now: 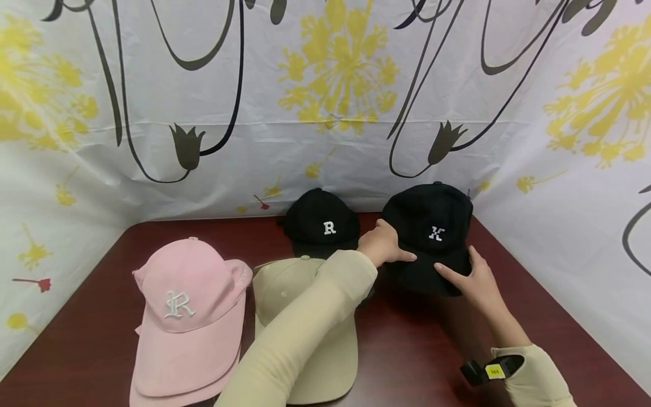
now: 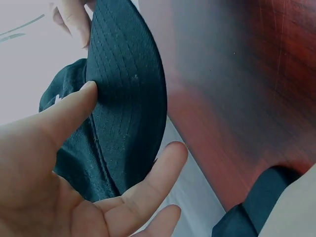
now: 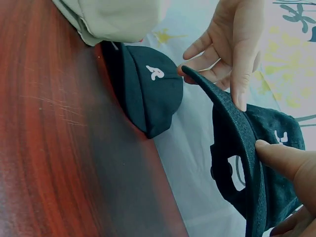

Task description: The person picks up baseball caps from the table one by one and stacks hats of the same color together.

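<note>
A black cap with a white K [image 1: 427, 217] sits at the back right of the dark red table [image 1: 417, 350]. Both hands hold it by the brim [image 2: 128, 74]. My left hand [image 1: 402, 257] pinches the brim's left end, thumb on top and fingers beneath. At the brim's right side my right hand [image 1: 452, 271] has its thumb [image 3: 281, 158] on the brim edge and its fingers curled below. In the right wrist view the cap [image 3: 232, 123] is tilted up off the table, and the left hand's fingers [image 3: 237, 59] grip its far end.
A smaller black cap with a white R [image 1: 322, 226] lies just left of the K cap. A beige cap [image 1: 310, 339] lies partly under my left sleeve, and a pink cap with a white R [image 1: 188, 316] lies front left. A flowered white cloth [image 1: 325, 113] walls the table.
</note>
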`<state>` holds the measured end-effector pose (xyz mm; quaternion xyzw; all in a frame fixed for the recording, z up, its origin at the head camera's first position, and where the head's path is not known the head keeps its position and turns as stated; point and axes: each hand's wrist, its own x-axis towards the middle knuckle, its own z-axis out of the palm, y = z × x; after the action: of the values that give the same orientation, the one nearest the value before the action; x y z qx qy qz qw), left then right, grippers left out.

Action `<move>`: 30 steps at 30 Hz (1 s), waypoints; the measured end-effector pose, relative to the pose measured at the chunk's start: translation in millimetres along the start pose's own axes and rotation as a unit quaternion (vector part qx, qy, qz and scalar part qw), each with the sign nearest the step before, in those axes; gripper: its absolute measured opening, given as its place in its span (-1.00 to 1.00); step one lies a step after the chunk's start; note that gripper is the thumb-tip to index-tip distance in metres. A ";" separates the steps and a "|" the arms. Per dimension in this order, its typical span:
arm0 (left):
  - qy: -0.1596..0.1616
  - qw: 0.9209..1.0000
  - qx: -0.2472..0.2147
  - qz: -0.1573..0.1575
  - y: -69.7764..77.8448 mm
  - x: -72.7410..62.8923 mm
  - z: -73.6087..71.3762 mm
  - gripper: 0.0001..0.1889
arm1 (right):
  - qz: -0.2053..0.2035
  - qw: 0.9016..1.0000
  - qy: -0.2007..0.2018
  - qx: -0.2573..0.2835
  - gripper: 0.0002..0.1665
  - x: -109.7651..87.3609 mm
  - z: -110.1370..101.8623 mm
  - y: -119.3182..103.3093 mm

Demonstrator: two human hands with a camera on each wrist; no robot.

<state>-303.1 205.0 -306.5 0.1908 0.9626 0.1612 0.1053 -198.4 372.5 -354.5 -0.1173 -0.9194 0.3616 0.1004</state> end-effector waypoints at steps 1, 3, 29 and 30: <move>-0.001 1.000 0.000 0.000 -0.5 -0.6 0.7 0.09 | -0.002 1.000 0.001 -0.001 0.15 -0.7 0.6 0.6; -0.004 1.000 -0.001 -0.003 -1.0 -2.4 1.9 0.09 | -0.007 1.000 0.004 -0.001 0.15 -2.2 1.4 1.1; -0.032 0.998 0.045 -0.025 -4.1 -22.9 25.5 0.10 | -0.001 1.000 -0.015 -0.016 0.17 -25.7 9.1 17.0; -0.033 0.998 0.045 -0.025 -4.6 -23.5 26.8 0.10 | 0.001 1.000 -0.017 -0.018 0.17 -26.1 9.8 17.7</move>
<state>-276.4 198.9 -329.6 0.1764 0.9693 0.1083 0.1326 -173.7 371.3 -376.3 -0.1136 -0.9272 0.3472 0.0828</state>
